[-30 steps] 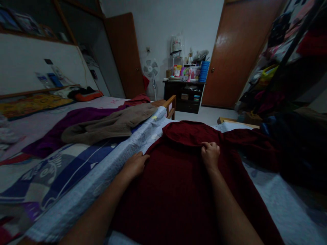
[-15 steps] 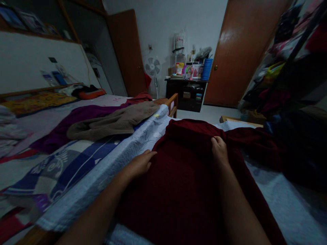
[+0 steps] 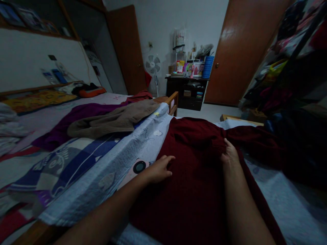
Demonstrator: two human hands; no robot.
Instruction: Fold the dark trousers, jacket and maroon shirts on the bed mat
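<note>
A dark red garment [image 3: 189, 183] lies spread over the light blue bedding [image 3: 283, 200], one sleeve stretched out to the right. My left hand [image 3: 160, 168] is over the garment's left part, thumb and fingers apart, with nothing between them. My right hand [image 3: 230, 153] pinches a fold of the garment near its upper right, beside the sleeve. Left of the garment, partly hidden by my left forearm, a pink phone [image 3: 133, 172] with a round dark camera ring lies on the bedding.
A brown garment [image 3: 114, 119], a purple cloth [image 3: 61, 124] and a blue patterned cloth [image 3: 84, 154] lie on the left. A wooden bedpost [image 3: 173, 103] stands beyond the bedding. Dark clothes [image 3: 301, 136] are heaped at the right.
My left hand has moved right and opened, letting go of the garment's edge. My right hand has shifted slightly right. The garment's left edge has moved right, and the phone has come into view.
</note>
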